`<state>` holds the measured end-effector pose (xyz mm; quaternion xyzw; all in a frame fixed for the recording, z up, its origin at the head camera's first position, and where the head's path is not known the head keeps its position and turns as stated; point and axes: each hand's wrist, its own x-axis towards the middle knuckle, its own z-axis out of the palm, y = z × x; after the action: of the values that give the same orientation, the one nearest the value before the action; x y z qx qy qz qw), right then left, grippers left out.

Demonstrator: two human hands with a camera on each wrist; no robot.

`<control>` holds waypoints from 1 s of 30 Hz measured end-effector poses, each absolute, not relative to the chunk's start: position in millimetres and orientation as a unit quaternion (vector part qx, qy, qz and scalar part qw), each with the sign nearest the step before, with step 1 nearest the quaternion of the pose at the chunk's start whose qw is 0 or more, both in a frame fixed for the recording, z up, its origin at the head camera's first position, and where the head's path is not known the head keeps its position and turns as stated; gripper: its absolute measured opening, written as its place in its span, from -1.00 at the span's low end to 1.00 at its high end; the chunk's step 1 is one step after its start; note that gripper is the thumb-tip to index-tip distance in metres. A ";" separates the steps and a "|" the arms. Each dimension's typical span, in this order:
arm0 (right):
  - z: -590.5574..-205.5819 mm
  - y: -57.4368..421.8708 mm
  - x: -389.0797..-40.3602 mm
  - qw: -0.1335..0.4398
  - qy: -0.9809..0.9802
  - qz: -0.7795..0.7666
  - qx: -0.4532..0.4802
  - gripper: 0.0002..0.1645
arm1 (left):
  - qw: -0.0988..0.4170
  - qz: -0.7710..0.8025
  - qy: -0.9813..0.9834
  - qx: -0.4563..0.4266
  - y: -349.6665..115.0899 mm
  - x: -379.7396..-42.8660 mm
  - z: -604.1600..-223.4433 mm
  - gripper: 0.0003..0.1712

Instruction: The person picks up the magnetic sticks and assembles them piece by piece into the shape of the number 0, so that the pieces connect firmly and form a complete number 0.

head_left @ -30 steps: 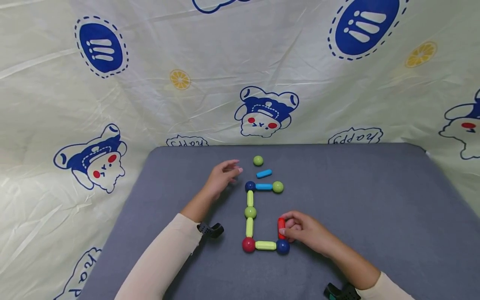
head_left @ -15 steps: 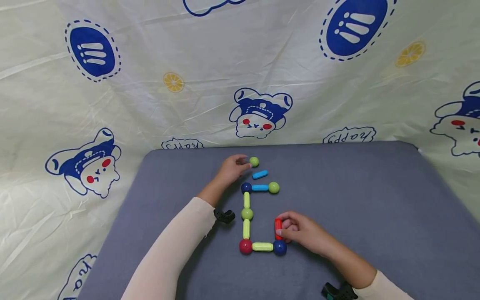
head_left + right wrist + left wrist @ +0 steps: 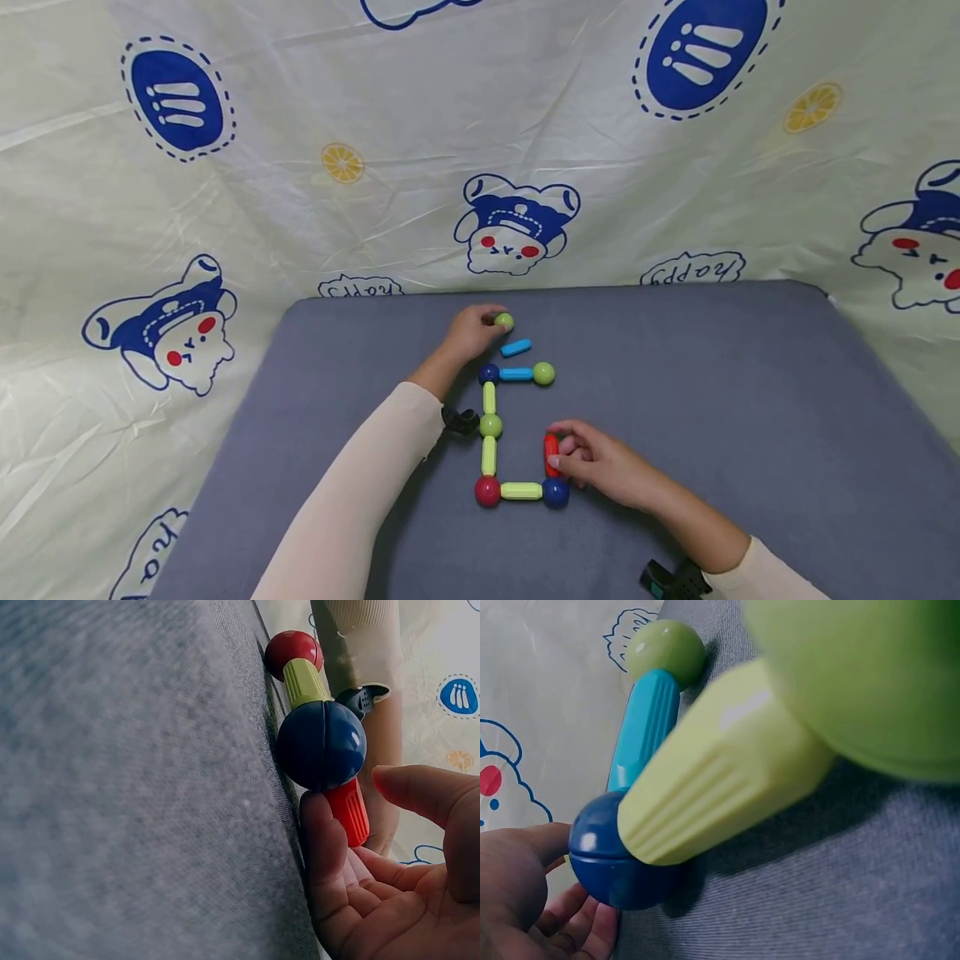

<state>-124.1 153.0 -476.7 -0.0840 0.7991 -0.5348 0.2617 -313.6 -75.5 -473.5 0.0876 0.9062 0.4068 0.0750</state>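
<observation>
At the table's far side my left hand [image 3: 472,332] pinches a loose green ball [image 3: 506,321] between thumb and fingers. A loose blue stick [image 3: 516,347] lies just in front of it. My right hand [image 3: 603,467] grips a red stick [image 3: 551,454], whose near end meets a dark blue ball [image 3: 556,492]. From there a chain of balls and sticks runs through a yellow-green stick [image 3: 521,492], a red ball [image 3: 487,491], a green ball [image 3: 491,425], another dark blue ball [image 3: 489,373] and a joined blue stick [image 3: 517,375] to an end green ball [image 3: 543,373].
Grey cloth covers the table [image 3: 712,375]. Behind it hangs a pale printed sheet [image 3: 420,225]. My left forearm [image 3: 360,475] passes left of the chain, its black wrist strap [image 3: 461,421] close to the middle green ball.
My left hand has reached away and to the right, and its fingers have closed on the loose green ball. The right hand stays on the red stick. The head view has shifted slightly.
</observation>
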 end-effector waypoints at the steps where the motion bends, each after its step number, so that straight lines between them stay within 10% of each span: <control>1: -475.9 152.7 -123.9 0.262 0.800 -0.532 -0.087 -0.32 | 0.073 0.413 0.904 0.084 -76.1 -313.4 -473.9 -0.59; 30: -475.2 164.2 -108.6 0.240 0.816 -0.482 -0.209 -0.43 | 0.120 0.459 0.863 0.171 -74.3 -232.8 -444.2 -0.62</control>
<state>-108.6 164.2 -475.2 -0.2092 0.8162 -0.4823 0.2398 -232.8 -74.3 -444.2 0.1713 0.8634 0.4591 0.1198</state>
